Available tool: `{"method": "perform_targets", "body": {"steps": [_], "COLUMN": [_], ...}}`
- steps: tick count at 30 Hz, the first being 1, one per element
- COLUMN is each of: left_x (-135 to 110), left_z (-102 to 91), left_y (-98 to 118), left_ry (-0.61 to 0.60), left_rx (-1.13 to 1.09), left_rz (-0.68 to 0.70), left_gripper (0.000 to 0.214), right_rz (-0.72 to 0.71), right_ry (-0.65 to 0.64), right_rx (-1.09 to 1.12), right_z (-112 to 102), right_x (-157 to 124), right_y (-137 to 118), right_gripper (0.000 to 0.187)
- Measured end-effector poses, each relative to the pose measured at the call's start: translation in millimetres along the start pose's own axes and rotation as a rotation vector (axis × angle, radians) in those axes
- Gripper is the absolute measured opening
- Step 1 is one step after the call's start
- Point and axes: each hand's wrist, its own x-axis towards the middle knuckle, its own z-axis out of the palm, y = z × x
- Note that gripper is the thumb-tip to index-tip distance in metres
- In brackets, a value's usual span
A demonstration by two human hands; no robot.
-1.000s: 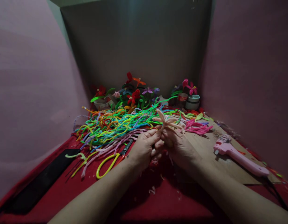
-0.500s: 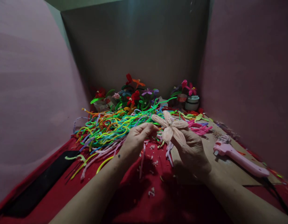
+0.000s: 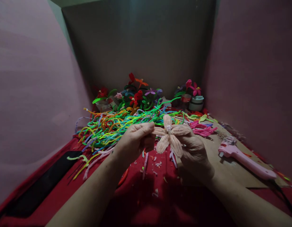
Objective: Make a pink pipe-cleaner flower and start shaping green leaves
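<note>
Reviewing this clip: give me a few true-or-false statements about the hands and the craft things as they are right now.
1. The left hand and right hand both hold the peach flower. True.
2. The pink glue gun is in the right hand. False: it lies on the cardboard, apart from both hands.
3. The pile of pipe cleaners lies beyond the hands. True.
4. The held flower is bright red. False: it is peach; red flowers stand at the back.
</note>
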Motion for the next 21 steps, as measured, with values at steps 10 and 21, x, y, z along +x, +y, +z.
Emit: {"method": "perform_targets", "body": {"steps": [10, 21], "left_x": [3.4, 1.8], "left_z": [-2.2, 6.5], "left_y": [-6.5, -17.5], "left_ry": [-0.218, -0.09], "left_rx": [-0.125, 0.069], "left_rz": [-0.261, -0.02], "left_gripper": [0.058, 0.023], "right_rz": [0.045, 0.006], "right_ry": [0.023, 0.036], "right_rx": [-0.09, -0.126], "right_z": [-0.4, 0.8], "right_x": [-2.4, 0.4], "right_y": [2.6, 0.1], "right_gripper": [0.025, 0.023]}}
